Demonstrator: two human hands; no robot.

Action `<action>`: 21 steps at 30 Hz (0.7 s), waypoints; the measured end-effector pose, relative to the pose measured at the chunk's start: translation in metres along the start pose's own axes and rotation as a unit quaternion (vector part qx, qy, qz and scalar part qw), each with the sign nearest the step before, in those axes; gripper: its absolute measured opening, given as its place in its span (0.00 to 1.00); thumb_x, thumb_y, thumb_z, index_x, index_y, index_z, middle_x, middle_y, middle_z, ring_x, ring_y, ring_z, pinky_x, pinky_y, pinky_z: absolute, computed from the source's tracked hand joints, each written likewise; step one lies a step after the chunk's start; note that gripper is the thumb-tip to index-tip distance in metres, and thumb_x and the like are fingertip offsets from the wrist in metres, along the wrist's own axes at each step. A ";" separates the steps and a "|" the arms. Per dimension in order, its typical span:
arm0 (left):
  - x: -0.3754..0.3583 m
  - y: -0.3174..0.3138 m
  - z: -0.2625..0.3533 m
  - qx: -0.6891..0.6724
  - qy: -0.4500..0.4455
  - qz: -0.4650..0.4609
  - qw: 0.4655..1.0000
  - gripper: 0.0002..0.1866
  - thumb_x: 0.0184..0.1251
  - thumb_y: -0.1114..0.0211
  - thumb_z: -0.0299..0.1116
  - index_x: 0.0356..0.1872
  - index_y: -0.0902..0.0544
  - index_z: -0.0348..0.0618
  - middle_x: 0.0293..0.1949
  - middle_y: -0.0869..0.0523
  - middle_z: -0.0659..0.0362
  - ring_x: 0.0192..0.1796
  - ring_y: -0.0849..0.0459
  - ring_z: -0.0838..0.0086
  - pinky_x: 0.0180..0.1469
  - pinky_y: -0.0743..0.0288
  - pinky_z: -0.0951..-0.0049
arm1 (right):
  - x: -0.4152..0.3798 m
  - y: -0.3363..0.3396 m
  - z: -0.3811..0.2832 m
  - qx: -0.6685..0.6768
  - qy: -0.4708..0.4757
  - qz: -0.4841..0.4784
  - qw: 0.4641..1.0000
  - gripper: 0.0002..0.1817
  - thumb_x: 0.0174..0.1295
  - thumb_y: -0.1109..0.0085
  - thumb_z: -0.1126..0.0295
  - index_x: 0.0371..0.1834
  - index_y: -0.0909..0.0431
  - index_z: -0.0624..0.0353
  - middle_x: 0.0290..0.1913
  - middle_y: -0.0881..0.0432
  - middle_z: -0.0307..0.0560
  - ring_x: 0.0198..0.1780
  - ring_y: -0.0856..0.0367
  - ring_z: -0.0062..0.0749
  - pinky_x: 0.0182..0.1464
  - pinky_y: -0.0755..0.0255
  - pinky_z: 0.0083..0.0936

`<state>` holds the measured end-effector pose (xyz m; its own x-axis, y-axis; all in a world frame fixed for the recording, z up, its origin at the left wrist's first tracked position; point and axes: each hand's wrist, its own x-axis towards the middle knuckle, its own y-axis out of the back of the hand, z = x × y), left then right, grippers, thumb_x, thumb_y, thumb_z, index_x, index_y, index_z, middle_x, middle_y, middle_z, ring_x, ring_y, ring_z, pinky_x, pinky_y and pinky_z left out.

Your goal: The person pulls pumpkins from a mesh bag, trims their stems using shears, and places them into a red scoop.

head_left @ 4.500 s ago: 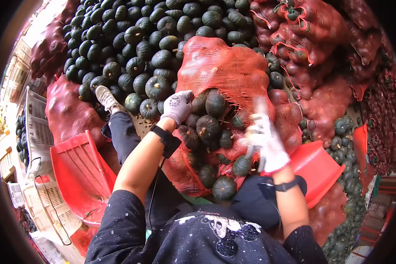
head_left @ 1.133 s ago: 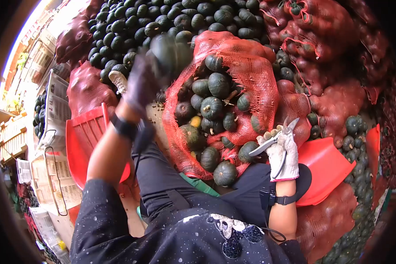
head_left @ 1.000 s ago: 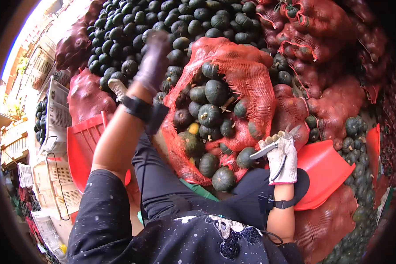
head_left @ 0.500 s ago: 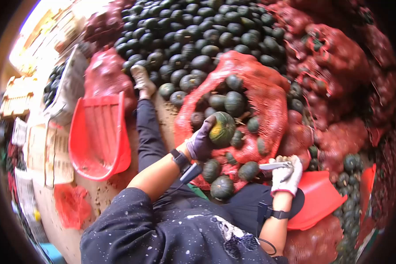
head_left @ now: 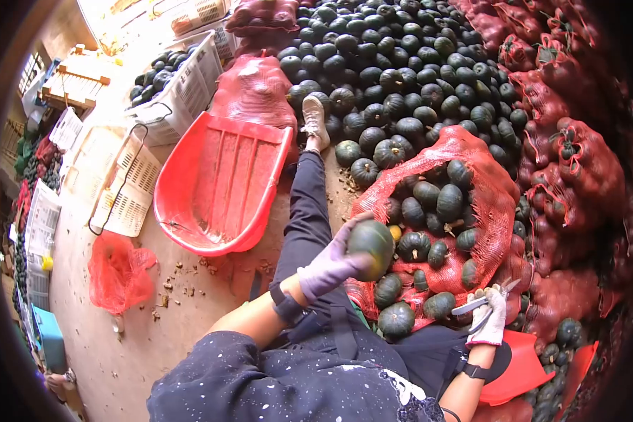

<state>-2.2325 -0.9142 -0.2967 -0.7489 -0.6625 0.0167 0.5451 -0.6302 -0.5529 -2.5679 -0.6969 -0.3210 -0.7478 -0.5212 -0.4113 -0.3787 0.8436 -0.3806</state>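
My left hand [head_left: 330,267], in a pale purple glove, grips a dark green pumpkin [head_left: 370,246] with a yellowish patch on its underside. It is raised in front of the open red mesh sack [head_left: 496,211], which holds several more green pumpkins [head_left: 413,246]. My right hand [head_left: 488,316], in a white glove, is closed around what look like pruning shears [head_left: 469,306], pale handle to the left and pointed tips to the right. Beside my right leg, loose pumpkins [head_left: 396,318] lie at the sack's near edge.
A large pile of pumpkins [head_left: 401,63] fills the back. Full red mesh sacks [head_left: 577,169] line the right. Left of my leg lie a red plastic scoop [head_left: 218,190], white crates [head_left: 130,190] and an empty mesh bag [head_left: 119,274]. Another person's hand [head_left: 60,381] shows lower left.
My left hand has swung the pumpkin leftward, away from the sack, and its yellow patch has turned downward. The view has turned left. My right hand still holds the tool.
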 end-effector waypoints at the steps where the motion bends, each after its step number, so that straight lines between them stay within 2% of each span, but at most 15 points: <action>1: -0.002 0.002 -0.008 0.116 -0.039 0.011 0.992 0.55 0.55 0.20 0.47 0.78 0.47 0.45 0.68 0.30 0.54 0.70 0.29 0.65 0.71 0.33 0.61 | 0.009 0.003 0.002 -0.030 0.018 -0.037 0.999 0.23 0.59 0.36 0.79 0.56 0.32 0.51 0.43 0.28 0.36 0.43 0.24 0.26 0.56 0.26 0.39; 2: -0.002 0.002 -0.018 0.229 -0.079 0.021 0.970 0.57 0.52 0.17 0.44 0.78 0.47 0.42 0.68 0.31 0.54 0.71 0.30 0.66 0.72 0.34 0.62 | 0.022 0.012 0.012 -0.064 0.049 -0.065 0.995 0.26 0.56 0.37 0.83 0.57 0.32 0.52 0.43 0.29 0.36 0.42 0.25 0.24 0.50 0.24 0.29; 3: -0.001 -0.003 -0.015 0.289 -0.137 0.033 0.947 0.59 0.46 0.15 0.43 0.77 0.44 0.40 0.69 0.31 0.51 0.72 0.31 0.65 0.73 0.36 0.63 | 0.017 0.003 0.015 -0.110 0.074 -0.075 0.988 0.27 0.57 0.37 0.83 0.59 0.31 0.51 0.43 0.28 0.36 0.41 0.25 0.23 0.49 0.24 0.27; 5: -0.008 -0.009 -0.004 0.404 -0.166 0.047 0.898 0.57 0.46 0.16 0.47 0.75 0.41 0.39 0.70 0.32 0.48 0.74 0.33 0.59 0.75 0.38 0.61 | -0.004 -0.024 0.025 -0.181 0.112 -0.106 0.971 0.31 0.57 0.39 0.85 0.64 0.32 0.51 0.44 0.27 0.34 0.41 0.24 0.21 0.46 0.24 0.21; 8: -0.008 -0.007 0.000 0.501 -0.202 0.036 0.840 0.58 0.40 0.14 0.45 0.74 0.38 0.40 0.68 0.30 0.45 0.72 0.31 0.52 0.73 0.36 0.58 | -0.045 -0.066 0.034 -0.438 0.166 -0.179 0.865 0.39 0.53 0.36 0.80 0.71 0.36 0.53 0.48 0.22 0.38 0.45 0.21 0.22 0.51 0.23 0.22; 10: -0.011 0.001 -0.007 0.531 -0.212 0.009 0.821 0.57 0.40 0.14 0.46 0.73 0.37 0.41 0.68 0.31 0.44 0.71 0.30 0.50 0.72 0.35 0.58 | -0.061 -0.083 0.057 -0.479 0.232 -0.250 0.809 0.39 0.52 0.34 0.81 0.70 0.37 0.53 0.47 0.22 0.39 0.44 0.21 0.23 0.48 0.22 0.23; 11: -0.013 0.000 -0.009 0.564 -0.185 0.025 0.804 0.55 0.37 0.14 0.45 0.71 0.34 0.42 0.66 0.29 0.43 0.67 0.28 0.47 0.69 0.32 0.56 | -0.077 -0.105 0.065 -0.330 0.113 -0.283 0.893 0.38 0.53 0.35 0.82 0.69 0.36 0.52 0.44 0.23 0.37 0.44 0.23 0.22 0.48 0.22 0.22; 12: -0.013 0.000 -0.012 0.575 -0.160 0.013 0.802 0.54 0.37 0.14 0.46 0.70 0.33 0.42 0.65 0.28 0.43 0.66 0.27 0.46 0.69 0.32 0.55 | -0.078 -0.114 0.080 -0.192 -0.065 -0.266 0.942 0.33 0.57 0.38 0.81 0.68 0.35 0.51 0.41 0.25 0.35 0.43 0.24 0.21 0.46 0.24 0.20; 14: -0.016 0.001 -0.018 0.597 -0.103 -0.005 0.796 0.53 0.37 0.15 0.46 0.69 0.31 0.42 0.63 0.27 0.42 0.64 0.26 0.45 0.67 0.31 0.54 | -0.080 -0.118 0.091 -0.138 -0.179 -0.323 0.919 0.28 0.62 0.40 0.76 0.67 0.34 0.51 0.42 0.25 0.35 0.42 0.25 0.20 0.44 0.26 0.19; 15: -0.017 -0.008 -0.010 0.627 -0.051 -0.042 0.776 0.51 0.39 0.18 0.48 0.68 0.30 0.41 0.61 0.26 0.41 0.61 0.25 0.45 0.65 0.30 0.53 | -0.078 -0.123 0.109 -0.131 -0.192 -0.274 0.933 0.25 0.65 0.42 0.74 0.66 0.32 0.53 0.41 0.26 0.35 0.40 0.27 0.20 0.41 0.28 0.18; 16: -0.016 -0.006 -0.012 0.603 -0.072 -0.093 0.789 0.49 0.43 0.20 0.51 0.69 0.30 0.40 0.60 0.25 0.42 0.61 0.24 0.47 0.64 0.29 0.54 | -0.074 -0.134 0.114 -0.122 -0.180 -0.348 0.912 0.24 0.63 0.44 0.76 0.65 0.31 0.55 0.44 0.22 0.39 0.44 0.22 0.26 0.46 0.24 0.23; 17: -0.021 0.004 -0.035 0.609 -0.125 -0.053 0.781 0.49 0.46 0.22 0.52 0.69 0.31 0.39 0.58 0.23 0.43 0.60 0.23 0.49 0.64 0.29 0.56 | -0.100 -0.159 0.084 -0.030 -0.284 -0.345 0.894 0.28 0.61 0.45 0.75 0.67 0.33 0.56 0.54 0.20 0.45 0.55 0.19 0.35 0.52 0.20 0.30; 18: -0.018 0.006 -0.034 0.532 -0.066 -0.065 0.842 0.49 0.49 0.22 0.50 0.70 0.32 0.37 0.57 0.22 0.42 0.61 0.23 0.50 0.64 0.29 0.57 | -0.092 -0.150 0.094 -0.005 -0.295 -0.371 0.881 0.35 0.59 0.44 0.73 0.73 0.38 0.54 0.63 0.24 0.52 0.63 0.21 0.44 0.60 0.20 0.38; 20: -0.019 0.019 -0.041 0.381 -0.022 -0.071 0.921 0.51 0.54 0.21 0.46 0.74 0.40 0.33 0.62 0.22 0.41 0.64 0.22 0.58 0.68 0.31 0.64 | -0.113 -0.154 0.087 -0.001 -0.237 -0.355 0.904 0.40 0.60 0.46 0.69 0.79 0.48 0.53 0.65 0.27 0.57 0.61 0.21 0.49 0.64 0.22 0.43; 21: -0.019 0.016 -0.035 0.231 0.106 -0.123 0.959 0.51 0.58 0.23 0.44 0.76 0.44 0.35 0.62 0.21 0.47 0.63 0.22 0.66 0.68 0.30 0.68 | -0.104 -0.142 0.097 -0.020 -0.219 -0.362 0.906 0.38 0.61 0.46 0.69 0.77 0.45 0.56 0.64 0.26 0.57 0.60 0.20 0.48 0.63 0.21 0.43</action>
<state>-2.2228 -0.8978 -0.3356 -0.9094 -0.4044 -0.0970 0.4142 -0.9017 -0.1240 -2.3837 -0.7754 -0.3044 -0.0105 -0.9336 -0.3583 -0.7093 0.2595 -0.6554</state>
